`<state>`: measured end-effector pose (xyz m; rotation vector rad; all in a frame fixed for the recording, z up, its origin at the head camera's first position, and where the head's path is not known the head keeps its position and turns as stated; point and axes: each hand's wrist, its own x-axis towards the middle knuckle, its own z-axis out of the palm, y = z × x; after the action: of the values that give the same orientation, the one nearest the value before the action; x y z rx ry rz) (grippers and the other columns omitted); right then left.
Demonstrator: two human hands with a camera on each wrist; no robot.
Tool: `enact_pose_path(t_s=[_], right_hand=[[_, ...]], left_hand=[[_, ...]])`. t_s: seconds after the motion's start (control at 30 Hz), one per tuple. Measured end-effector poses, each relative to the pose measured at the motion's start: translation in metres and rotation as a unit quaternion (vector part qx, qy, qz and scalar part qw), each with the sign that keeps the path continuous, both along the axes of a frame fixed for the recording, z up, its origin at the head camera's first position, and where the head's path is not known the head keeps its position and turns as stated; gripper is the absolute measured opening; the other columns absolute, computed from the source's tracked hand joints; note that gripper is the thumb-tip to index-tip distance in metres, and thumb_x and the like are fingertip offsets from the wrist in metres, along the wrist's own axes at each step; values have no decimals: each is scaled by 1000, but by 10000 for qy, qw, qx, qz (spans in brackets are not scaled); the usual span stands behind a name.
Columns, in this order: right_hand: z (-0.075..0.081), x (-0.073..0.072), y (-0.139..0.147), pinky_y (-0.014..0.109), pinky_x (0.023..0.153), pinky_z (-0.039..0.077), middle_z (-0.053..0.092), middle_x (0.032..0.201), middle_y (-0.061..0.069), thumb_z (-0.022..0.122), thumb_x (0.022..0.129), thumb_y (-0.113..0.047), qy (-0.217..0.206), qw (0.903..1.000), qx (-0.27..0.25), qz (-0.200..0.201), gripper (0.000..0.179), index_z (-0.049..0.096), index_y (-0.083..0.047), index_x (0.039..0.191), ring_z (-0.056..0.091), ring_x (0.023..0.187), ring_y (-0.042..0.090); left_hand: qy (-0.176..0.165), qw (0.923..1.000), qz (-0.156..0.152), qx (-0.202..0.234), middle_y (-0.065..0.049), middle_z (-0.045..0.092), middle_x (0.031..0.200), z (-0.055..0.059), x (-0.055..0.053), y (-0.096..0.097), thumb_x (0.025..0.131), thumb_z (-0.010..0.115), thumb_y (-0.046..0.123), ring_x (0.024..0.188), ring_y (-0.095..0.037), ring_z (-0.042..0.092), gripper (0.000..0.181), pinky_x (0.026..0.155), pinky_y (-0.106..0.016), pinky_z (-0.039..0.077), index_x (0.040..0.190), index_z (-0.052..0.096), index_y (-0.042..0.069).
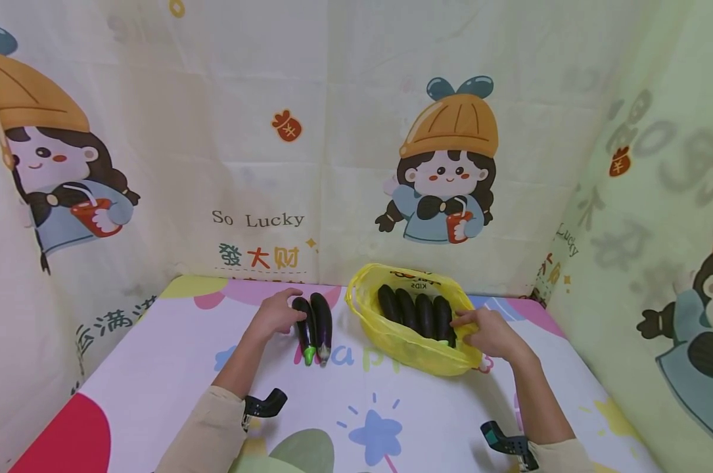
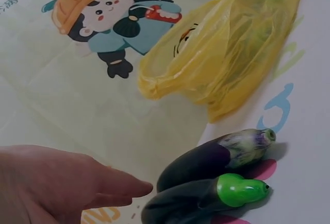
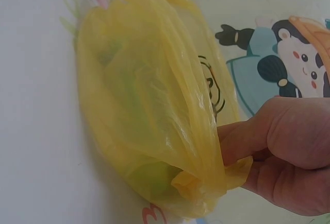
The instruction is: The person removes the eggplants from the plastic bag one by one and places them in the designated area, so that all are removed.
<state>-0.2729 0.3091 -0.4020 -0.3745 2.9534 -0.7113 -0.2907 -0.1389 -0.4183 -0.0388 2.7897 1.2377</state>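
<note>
Two dark eggplants lie side by side on the left part of the table. One eggplant (image 2: 180, 202) has a bright green cap; the other eggplant (image 2: 198, 162) has a pale, purple-streaked cap. My left hand (image 1: 278, 314) is at their left, its fingers extended and the fingertips right by the green-capped one; whether they touch is unclear. A yellow plastic bag (image 1: 412, 355) lies with its mouth spread, and several dark eggplants (image 1: 425, 315) sit in a row inside it. At the bag's right rim my right hand (image 3: 289, 154) grips the edge, the plastic passing between its fingers.
The table (image 1: 309, 407) wears a white cloth with colourful prints. Printed curtains (image 1: 344, 164) with cartoon figures close off the back and both sides, and the bag lies near the back one. Each wrist carries a black camera mount (image 1: 264, 403).
</note>
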Motion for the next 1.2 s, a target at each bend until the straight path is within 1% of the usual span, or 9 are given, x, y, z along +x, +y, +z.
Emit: enact_pose_path(t_s=[0.1, 0.17, 0.3, 0.37, 0.47, 0.57, 0.83, 1.0, 1.2], right_hand=[[-1, -1, 0, 38, 80, 60, 61, 144, 24, 67, 85, 5, 26, 9999, -23, 96, 38, 79, -5, 119, 45, 136, 58], [0, -2, -1, 34, 77, 57, 62, 144, 24, 67, 84, 6, 51, 9999, -55, 137, 38, 79, -4, 119, 45, 136, 57], [0, -3, -3, 34, 75, 56, 62, 143, 25, 67, 84, 7, 106, 9997, -73, 192, 38, 78, -3, 119, 46, 135, 57], [2, -4, -5, 39, 80, 60, 62, 143, 25, 67, 84, 6, 119, 9997, -63, 196, 37, 78, -3, 119, 46, 135, 57], [4, -6, -7, 49, 90, 61, 61, 144, 25, 67, 85, 5, 121, 9997, -3, 211, 37, 78, -3, 120, 46, 136, 57], [5, -7, -8, 56, 97, 58, 60, 145, 24, 68, 84, 4, 88, 9998, 4, 176, 38, 78, -3, 120, 46, 137, 56], [4, -5, -8, 50, 93, 61, 61, 144, 25, 67, 83, 7, -31, 9999, -87, 122, 39, 77, -2, 120, 45, 138, 56], [4, -2, -5, 51, 95, 60, 61, 145, 24, 68, 83, 6, -73, 9999, -86, 39, 39, 78, -3, 120, 45, 137, 55], [1, -1, -1, 51, 95, 60, 60, 146, 23, 67, 84, 6, -54, 9999, -128, 22, 38, 78, -3, 119, 44, 138, 55]], left_hand=[[536, 9980, 165, -298, -30, 56, 145, 6, 0, -3, 93, 69, 16, 120, -46, 58, 57, 96, -56, 54, 147, 56, 7], [947, 9943, 288, -389, -30, 60, 139, 11, 0, -4, 92, 67, 13, 122, -46, 54, 53, 96, -57, 51, 144, 59, 6], [1587, 9864, 381, -172, -26, 66, 120, 21, 2, 3, 92, 67, 9, 105, -38, 61, 44, 86, -49, 54, 136, 66, 5], [1757, 9839, 333, 12, -22, 67, 111, 25, 4, 10, 93, 67, 8, 96, -33, 63, 39, 78, -42, 56, 131, 69, 6], [1816, 9827, 163, 310, -15, 69, 102, 32, 7, 23, 93, 68, 8, 84, -27, 63, 33, 69, -34, 55, 126, 71, 9], [1766, 9827, -146, 531, -10, 70, 97, 34, 8, 35, 94, 68, 10, 81, -23, 64, 30, 67, -30, 55, 123, 72, 11], [1902, 9743, -1025, 641, -4, 71, 92, 36, 6, 69, 92, 73, 8, 79, -17, 64, 28, 66, -29, 55, 120, 74, 11], [1775, 9688, -1584, 693, -3, 70, 92, 41, -3, 99, 92, 75, 4, 81, -18, 65, 28, 69, -28, 57, 118, 74, 14], [1325, 9680, -2046, 596, -5, 70, 97, 38, -22, 131, 93, 75, 7, 85, -18, 65, 28, 74, -27, 58, 119, 74, 14]])
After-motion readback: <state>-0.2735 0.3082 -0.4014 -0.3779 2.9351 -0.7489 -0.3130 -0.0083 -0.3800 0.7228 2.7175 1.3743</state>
